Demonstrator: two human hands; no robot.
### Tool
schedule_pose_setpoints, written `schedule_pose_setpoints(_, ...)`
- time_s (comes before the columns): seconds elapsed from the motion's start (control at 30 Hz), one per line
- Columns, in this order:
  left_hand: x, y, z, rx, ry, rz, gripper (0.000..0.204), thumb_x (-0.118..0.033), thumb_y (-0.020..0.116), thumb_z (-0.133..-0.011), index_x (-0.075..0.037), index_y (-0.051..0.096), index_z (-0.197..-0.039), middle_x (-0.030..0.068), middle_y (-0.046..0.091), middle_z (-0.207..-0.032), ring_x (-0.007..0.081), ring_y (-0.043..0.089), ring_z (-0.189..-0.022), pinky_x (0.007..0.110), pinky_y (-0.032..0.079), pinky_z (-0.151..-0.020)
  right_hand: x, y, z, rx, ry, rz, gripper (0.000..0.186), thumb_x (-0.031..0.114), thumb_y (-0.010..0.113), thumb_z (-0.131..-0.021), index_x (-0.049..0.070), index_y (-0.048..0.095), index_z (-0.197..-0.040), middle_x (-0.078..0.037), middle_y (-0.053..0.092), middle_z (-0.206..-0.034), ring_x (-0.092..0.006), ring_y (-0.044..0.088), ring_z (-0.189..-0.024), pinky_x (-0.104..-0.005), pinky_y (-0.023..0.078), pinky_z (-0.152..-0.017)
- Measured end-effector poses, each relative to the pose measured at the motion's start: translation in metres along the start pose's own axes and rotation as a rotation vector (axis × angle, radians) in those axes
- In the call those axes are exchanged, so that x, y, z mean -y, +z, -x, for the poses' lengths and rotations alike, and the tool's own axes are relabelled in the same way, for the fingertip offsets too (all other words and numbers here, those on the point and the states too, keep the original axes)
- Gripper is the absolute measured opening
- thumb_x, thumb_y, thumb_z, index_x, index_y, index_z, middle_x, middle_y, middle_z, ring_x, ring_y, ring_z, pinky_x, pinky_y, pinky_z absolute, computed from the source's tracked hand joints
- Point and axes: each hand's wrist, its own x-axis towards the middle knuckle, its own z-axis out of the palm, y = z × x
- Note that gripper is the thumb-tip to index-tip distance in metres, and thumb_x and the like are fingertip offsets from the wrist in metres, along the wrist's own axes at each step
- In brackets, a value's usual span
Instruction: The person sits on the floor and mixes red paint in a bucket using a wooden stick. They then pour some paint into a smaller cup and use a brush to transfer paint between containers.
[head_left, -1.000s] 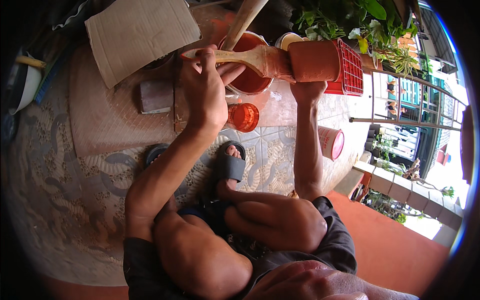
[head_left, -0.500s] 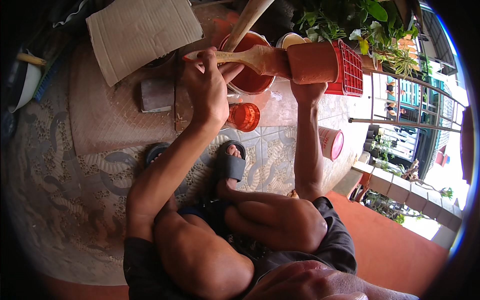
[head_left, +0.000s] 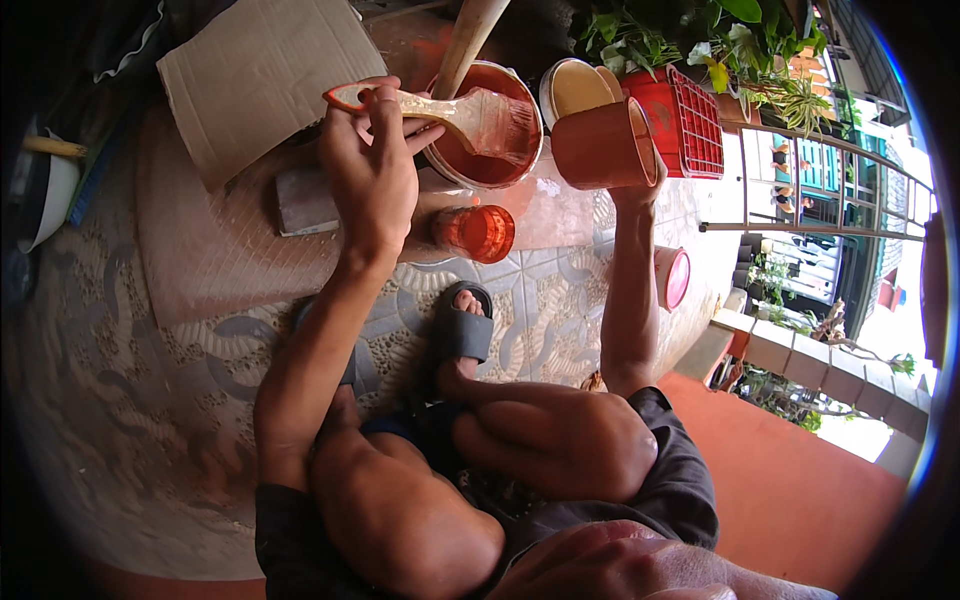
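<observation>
My left hand [head_left: 375, 190] pinches the pale wooden handle of a wide paintbrush [head_left: 440, 110]. The brush's paint-coated bristles point right, above a bucket [head_left: 480, 183] of red-brown paint. From that bucket a wooden stick [head_left: 468, 45] leans out. To the right, my right hand [head_left: 637, 188] supports a terracotta-coloured pot [head_left: 598, 148] from below, the pot lying sideways with its rim toward the right. A gap separates bristles and pot. Nearer to me, below the bucket, lies a small orange-red cup [head_left: 485, 233].
A red crate [head_left: 685, 125] and a cream tub [head_left: 578, 88] stand behind the pot. Cardboard [head_left: 270, 80] and a brown block [head_left: 303, 203] lie on the left. A white-and-pink bucket [head_left: 673, 278] sits right of my right forearm. Plants [head_left: 740, 40] fill the far right.
The paintbrush has come away from the pot and moved left with my left hand. My right hand has shifted slightly right, turning the pot so its rim shows.
</observation>
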Motion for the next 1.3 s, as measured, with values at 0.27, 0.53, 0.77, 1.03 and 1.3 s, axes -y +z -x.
schedule_pose_setpoints(0.27, -0.011, 0.002, 0.0, 0.153, 0.063, -0.073, 0.03, -0.017, 0.047, -0.105, 0.01, 0.049, -0.118, 0.0233, 0.063, -0.107, 0.0313, 0.071, -0.094, 0.039, 0.064, -0.079, 0.02, -0.018, -0.029, 0.371, 0.412, -0.824, 0.047, 0.031, 0.049, -0.097, -0.008, 0.064, -0.117, -0.012, 0.07, -0.106, -0.0166, 0.066, -0.093, -0.0275, 0.051, -0.08)
schedule_pose_setpoints(0.53, -0.037, 0.004, 0.006, 0.287, 0.219, -0.16, 0.028, -0.016, 0.046, -0.105, 0.008, 0.051, -0.118, 0.019, 0.064, -0.106, 0.0292, 0.071, -0.096, 0.038, 0.064, -0.078, 0.006, -0.014, -0.029, 0.561, 0.494, -0.93, 0.027, 0.013, 0.057, -0.095, -0.008, 0.068, -0.107, -0.011, 0.066, -0.109, -0.0167, 0.064, -0.097, -0.0283, 0.05, -0.086)
schedule_pose_setpoints(0.77, -0.039, -0.004, -0.004, 0.234, -0.003, 0.035, 0.027, -0.019, 0.049, -0.104, 0.006, 0.054, -0.114, 0.0176, 0.065, -0.104, 0.0323, 0.071, -0.099, 0.043, 0.064, -0.081, 0.01, -0.014, -0.02, 0.524, 0.415, -0.928, 0.028, 0.016, 0.055, -0.096, -0.007, 0.068, -0.104, -0.011, 0.066, -0.106, -0.017, 0.063, -0.093, -0.028, 0.049, -0.083)
schedule_pose_setpoints(1.03, -0.02, -0.028, -0.01, 0.117, -0.114, 0.159, 0.028, -0.019, 0.05, -0.103, 0.007, 0.052, -0.113, 0.0204, 0.063, -0.106, 0.0331, 0.07, -0.098, 0.043, 0.064, -0.081, 0.02, -0.015, -0.013, 0.399, 0.445, -0.893, 0.034, 0.025, 0.052, -0.098, -0.006, 0.066, -0.094, -0.007, 0.066, -0.089, -0.0113, 0.058, -0.076, -0.0249, 0.046, -0.068)
schedule_pose_setpoints(1.3, -0.011, -0.024, -0.01, 0.128, -0.128, 0.106, 0.028, -0.021, 0.051, -0.103, 0.005, 0.052, -0.113, 0.0174, 0.061, -0.108, 0.0333, 0.068, -0.106, 0.045, 0.062, -0.086, 0.013, -0.009, -0.016, 0.457, 0.337, -0.87, 0.033, 0.025, 0.053, -0.098, -0.005, 0.066, -0.095, -0.006, 0.066, -0.093, -0.0126, 0.06, -0.081, -0.0256, 0.047, -0.073)
